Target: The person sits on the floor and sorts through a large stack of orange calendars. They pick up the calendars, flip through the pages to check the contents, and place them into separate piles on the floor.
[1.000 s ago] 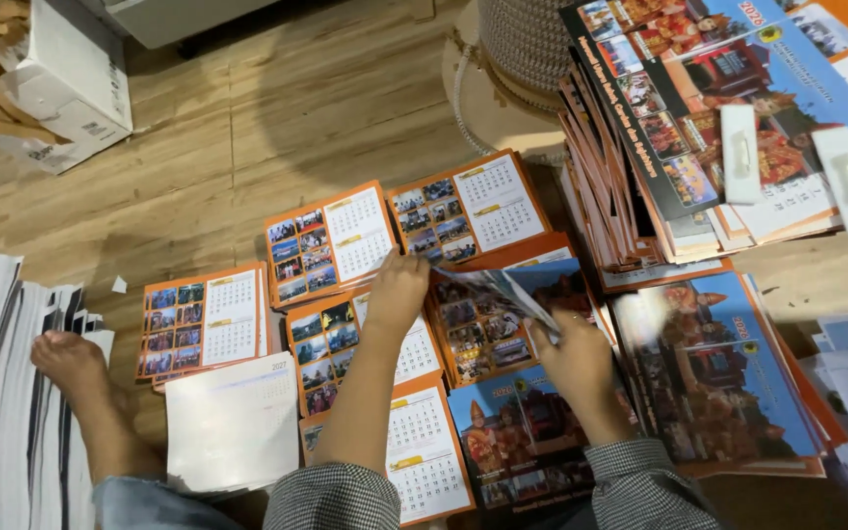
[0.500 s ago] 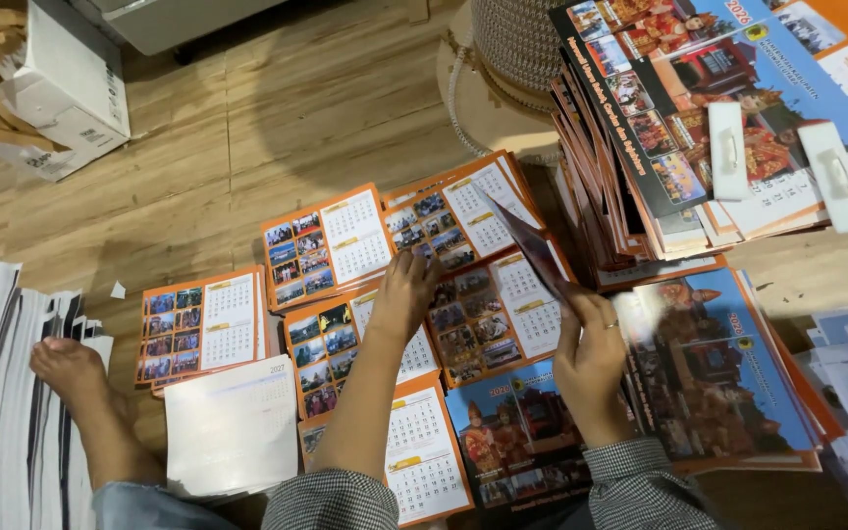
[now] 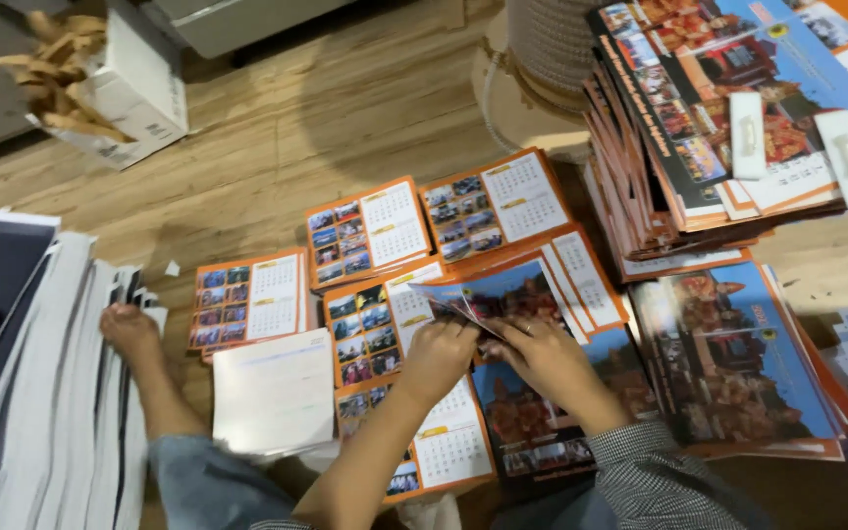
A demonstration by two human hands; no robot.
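Observation:
My left hand [image 3: 438,355] and my right hand [image 3: 544,355] meet over the floor, both pinching the edge of a thin stack of calendar sheets [image 3: 503,296] with photos and orange borders. The sheets are lifted slightly above other calendar piles. Around them lie separate orange calendar piles [image 3: 365,231], [image 3: 495,203], [image 3: 249,297], each with photo grids and date tables. A blank white sheet pile [image 3: 275,391] lies left of my left forearm. My bare foot [image 3: 132,331] rests further left.
A tall stack of colourful calendar covers [image 3: 738,118] rises at the upper right, with another cover pile [image 3: 738,363] below it. White paper stacks [image 3: 41,393] stand on the left. A white box of brown scraps [image 3: 110,79] sits at the top left on the wooden floor.
My left hand has moved from the upper piles down to join my right hand. The sheets that my right hand held up have come lower, and both hands now grip them.

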